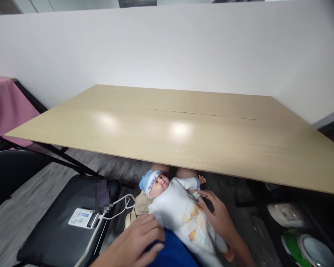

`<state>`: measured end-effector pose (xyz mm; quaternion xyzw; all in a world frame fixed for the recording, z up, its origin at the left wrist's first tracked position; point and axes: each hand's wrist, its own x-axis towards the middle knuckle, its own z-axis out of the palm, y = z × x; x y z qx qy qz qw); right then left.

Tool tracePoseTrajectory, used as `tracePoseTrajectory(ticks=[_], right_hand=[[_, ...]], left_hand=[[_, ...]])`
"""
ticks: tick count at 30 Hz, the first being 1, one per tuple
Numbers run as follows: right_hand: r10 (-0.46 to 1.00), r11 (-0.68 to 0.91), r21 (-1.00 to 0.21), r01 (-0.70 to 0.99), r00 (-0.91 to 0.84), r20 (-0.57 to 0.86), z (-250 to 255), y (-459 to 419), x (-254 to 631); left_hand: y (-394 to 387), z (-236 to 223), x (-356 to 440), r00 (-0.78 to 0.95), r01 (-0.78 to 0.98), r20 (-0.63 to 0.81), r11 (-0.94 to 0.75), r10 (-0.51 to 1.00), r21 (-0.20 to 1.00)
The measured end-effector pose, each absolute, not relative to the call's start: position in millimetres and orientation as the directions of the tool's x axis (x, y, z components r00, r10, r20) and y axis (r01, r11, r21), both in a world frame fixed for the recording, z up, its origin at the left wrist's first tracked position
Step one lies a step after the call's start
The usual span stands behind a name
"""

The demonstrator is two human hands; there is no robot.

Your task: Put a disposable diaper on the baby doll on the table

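A baby doll (167, 200) lies on its back across my lap, its head toward the left and its legs toward the lower right. It wears a blue and white cap (153, 183) with lettering, a white top and a white diaper (199, 222) with a yellow and orange print. At the diaper's upper right edge, my right hand (217, 215) pinches a small pale tab between thumb and fingertips. My left hand (144, 237) is beside the doll's near side, fingers bent and thumb apart, with nothing seen in it.
A wooden table (183, 129) stretches in front, its edge just beyond the doll. On the left a black chair seat (58, 222) carries a badge card (83, 218) and a white cord (122, 200). Round containers (308, 244) sit low at the right. A white partition (167, 48) stands behind.
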<state>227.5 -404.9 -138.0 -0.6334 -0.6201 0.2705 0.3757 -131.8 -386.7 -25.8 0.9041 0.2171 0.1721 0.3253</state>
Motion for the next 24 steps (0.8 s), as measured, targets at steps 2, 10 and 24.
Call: tracePoseTrajectory(ticks=[2,10,24], right_hand=[[0.99,0.119,-0.811,0.572,-0.008,0.14,-124.8,-414.0,219.9],[0.974,0.154,-0.873,0.462,-0.222,0.055,-130.6,-418.6,198.1],[0.849,-0.291,-0.785,0.547,-0.23,-0.475,-84.8,-468.7,262.3]], left_hand=[[-368.7,-29.5,-85.8,0.883,0.24,0.169,-0.733,0.437,0.637],[-340.8,-74.7,-23.8,0.952,0.168,0.138,-0.845,0.272,0.507],[-332.2,-55.5,-35.9,0.94,0.23,-0.043,-0.538,0.337,0.811]])
